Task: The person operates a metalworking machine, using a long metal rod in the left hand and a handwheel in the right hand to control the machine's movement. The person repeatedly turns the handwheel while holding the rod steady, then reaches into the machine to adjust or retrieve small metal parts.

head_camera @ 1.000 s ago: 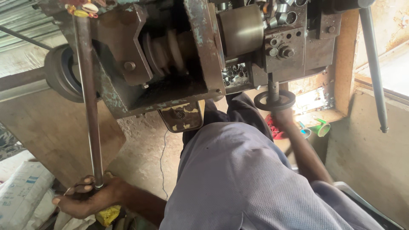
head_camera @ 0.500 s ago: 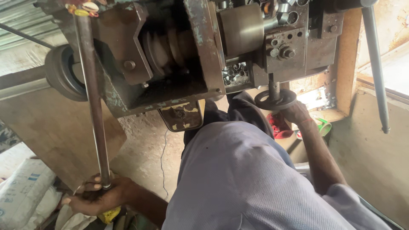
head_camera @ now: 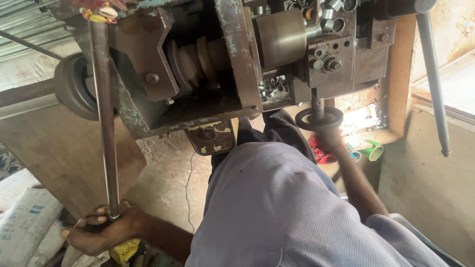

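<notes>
**Inspector:** Workshop floor of bare concrete, with a worn, paint-chipped steel machine filling the upper view. All positions are taken from that machine.

**Assistant:** Where are the hands?

**Inspector:** The left hand is closed around the lower end of a long steel lever, which hangs down from the machine's left side. The right hand reaches up beneath the machine's right side to a small black handwheel; it touches the wheel from below, but I cannot tell how far the fingers are closed.

**Assistant:** Anything else near it?

**Inspector:** A black pulley sits at its left flank, small metal rings lie in a pocket near its middle, and a second lever hangs at its right, untouched.

**Assistant:** Step in hand?

**Inspector:** In my judgement, operating the machine: lever held, handwheel being set. The next move would call for a steady pull on the lever while the wheel is held true.
</notes>
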